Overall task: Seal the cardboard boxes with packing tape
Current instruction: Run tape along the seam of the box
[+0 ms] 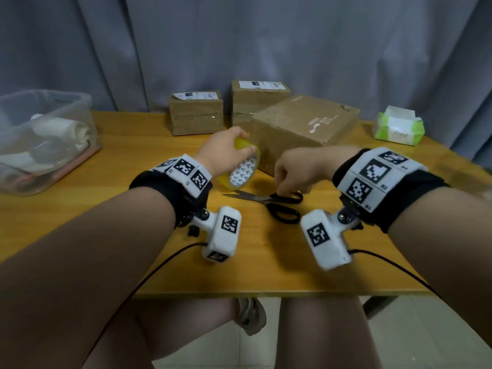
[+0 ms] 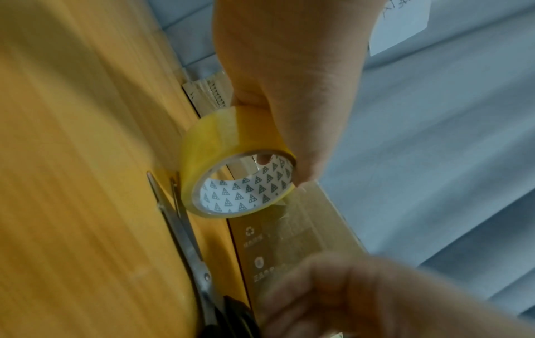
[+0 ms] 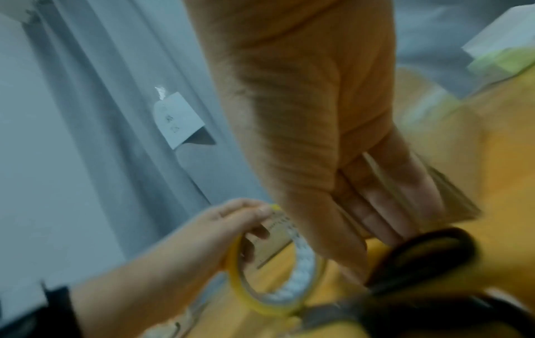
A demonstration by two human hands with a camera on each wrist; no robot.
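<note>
Left hand [image 1: 226, 145]: curled around the tape roll [image 1: 241, 169], light and stiff; hold by rim.
Right hand [image 1: 298, 171]: fingers curled at the scissors [image 1: 269, 202] beside the roll; whether it grips them is unclear.

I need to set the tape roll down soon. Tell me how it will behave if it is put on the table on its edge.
The tape roll, gripped by the left hand, is a round hoop, so on edge it would probably roll. Its hollow core suggests it is light, easily nudged. The wooden table looks smooth; laid flat it should stay put.
</note>
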